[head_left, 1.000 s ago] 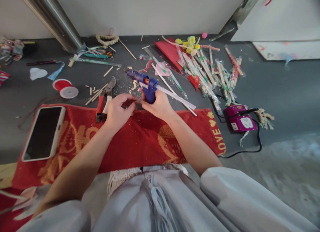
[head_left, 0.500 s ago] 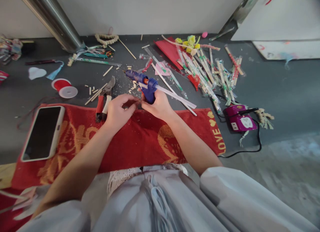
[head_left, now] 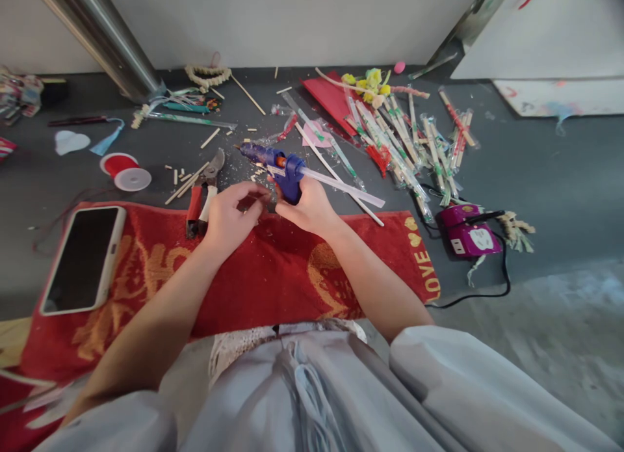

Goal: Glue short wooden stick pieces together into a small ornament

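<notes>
My right hand (head_left: 314,208) is wrapped round the handle of a blue glue gun (head_left: 293,172), its nozzle pointing left. A long translucent glue stick (head_left: 344,186) sticks out of the gun's back end. Just left of the gun, my left hand (head_left: 234,214) has its fingers curled in a pinch; whatever lies between the fingertips is too small to make out. Pruning shears (head_left: 212,171) with red and white handles lie beside my left hand. Under both wrists is a red towel (head_left: 253,279) with gold patterns.
A phone (head_left: 82,260) rests on the towel's left end. Behind it stands a red ribbon spool (head_left: 125,172). Cut sticks (head_left: 194,179) and crumbs litter the table. Wrapped chopsticks (head_left: 390,136) are heaped at the right, near a purple power socket (head_left: 468,231) with a black cord.
The glue gun has shifted slightly left, its nozzle dropping a little nearer to me. My left hand's fingertips have moved slightly; its pinch looks much the same.
</notes>
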A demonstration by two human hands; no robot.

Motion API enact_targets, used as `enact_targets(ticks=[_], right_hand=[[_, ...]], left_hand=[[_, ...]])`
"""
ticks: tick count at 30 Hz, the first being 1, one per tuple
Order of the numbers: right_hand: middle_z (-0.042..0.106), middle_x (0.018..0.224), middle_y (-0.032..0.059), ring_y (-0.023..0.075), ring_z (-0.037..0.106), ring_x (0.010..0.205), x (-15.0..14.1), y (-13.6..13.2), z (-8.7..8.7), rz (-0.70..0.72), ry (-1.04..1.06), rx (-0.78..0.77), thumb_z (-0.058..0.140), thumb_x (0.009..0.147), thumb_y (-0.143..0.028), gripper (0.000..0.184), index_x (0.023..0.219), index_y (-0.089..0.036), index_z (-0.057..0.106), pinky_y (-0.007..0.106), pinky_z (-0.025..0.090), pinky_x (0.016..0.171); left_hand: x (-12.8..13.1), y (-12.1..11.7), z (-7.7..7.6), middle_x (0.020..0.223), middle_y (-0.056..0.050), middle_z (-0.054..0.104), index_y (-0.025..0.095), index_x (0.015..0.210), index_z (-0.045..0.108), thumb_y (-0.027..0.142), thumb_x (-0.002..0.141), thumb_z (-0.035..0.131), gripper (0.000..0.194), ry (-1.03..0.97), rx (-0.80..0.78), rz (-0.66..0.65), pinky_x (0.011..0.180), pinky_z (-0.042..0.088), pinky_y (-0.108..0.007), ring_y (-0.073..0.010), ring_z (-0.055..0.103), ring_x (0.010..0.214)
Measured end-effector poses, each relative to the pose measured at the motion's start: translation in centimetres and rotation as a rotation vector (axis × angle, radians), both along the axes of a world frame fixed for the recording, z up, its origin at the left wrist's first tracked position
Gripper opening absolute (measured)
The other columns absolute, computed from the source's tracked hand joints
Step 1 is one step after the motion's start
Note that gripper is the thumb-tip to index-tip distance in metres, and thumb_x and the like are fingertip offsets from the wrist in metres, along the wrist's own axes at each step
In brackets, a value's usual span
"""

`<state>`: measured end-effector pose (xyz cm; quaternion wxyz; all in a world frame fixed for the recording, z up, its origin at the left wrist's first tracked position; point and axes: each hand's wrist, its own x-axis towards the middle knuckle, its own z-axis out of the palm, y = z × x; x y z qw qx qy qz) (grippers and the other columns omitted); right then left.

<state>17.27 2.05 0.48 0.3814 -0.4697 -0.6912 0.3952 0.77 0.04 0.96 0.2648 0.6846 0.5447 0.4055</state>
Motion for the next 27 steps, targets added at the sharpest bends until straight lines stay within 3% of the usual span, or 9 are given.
enact_targets(ticks=[7, 11, 16, 23, 27], right_hand=[[0.064, 0.080, 0.0018, 0.0178, 0.062, 0.075, -0.10, -0.16, 0.42, -0.039, 0.152, -0.055, 0.059, 0.074, -0.030, 0.020, 0.090, -0.019, 0.060, 0.039, 0.054, 0.080], [0.066, 0.084, 0.0005, 0.0163, 0.063, 0.079, -0.10, -0.22, 0.84, -0.018, 0.260, -0.111, 0.065, 0.069, -0.026, 0.028, 0.095, -0.019, 0.059, 0.037, 0.055, 0.084], [0.064, 0.079, -0.0016, 0.0128, 0.059, 0.071, 0.11, -0.12, 0.76, -0.001, 0.346, -0.201, 0.074, 0.067, -0.041, 0.047, 0.105, -0.018, 0.058, 0.031, 0.054, 0.075], [0.063, 0.085, 0.0001, 0.0135, 0.060, 0.075, 0.35, 0.15, 0.23, 0.015, 0.351, -0.208, 0.073, 0.070, -0.047, 0.049, 0.107, -0.018, 0.058, 0.031, 0.053, 0.077], [0.063, 0.085, 0.0002, 0.0139, 0.060, 0.077, 0.32, 0.05, 0.48, -0.015, 0.379, -0.199, 0.070, 0.071, -0.041, 0.043, 0.106, -0.018, 0.058, 0.032, 0.053, 0.081]], left_hand=[[-0.15, 0.48, -0.23, 0.067, -0.001, 0.068, 0.020, 0.085, 0.067, 0.029, 0.079, 0.065, 0.010, -0.300, -0.158, 0.016, 0.049, 0.051, -0.024, -0.0123, 0.063, 0.053], [-0.21, 0.40, -0.44, 0.071, -0.003, 0.069, 0.020, 0.090, 0.067, 0.035, 0.083, 0.062, 0.017, -0.269, -0.170, -0.009, 0.052, 0.053, -0.026, -0.0136, 0.065, 0.056], [-0.33, 0.31, -0.47, 0.073, -0.003, 0.070, 0.019, 0.091, 0.068, 0.036, 0.084, 0.063, 0.020, -0.235, -0.161, -0.015, 0.054, 0.055, -0.027, -0.0137, 0.065, 0.056], [0.00, 0.09, -0.20, 0.072, -0.002, 0.071, 0.019, 0.085, 0.069, 0.027, 0.080, 0.067, 0.009, -0.274, -0.159, -0.030, 0.052, 0.055, -0.026, -0.0126, 0.065, 0.053], [0.05, 0.14, -0.20, 0.070, -0.003, 0.071, 0.018, 0.085, 0.068, 0.027, 0.083, 0.064, 0.010, -0.308, -0.218, -0.013, 0.051, 0.054, -0.025, -0.0126, 0.065, 0.053]])
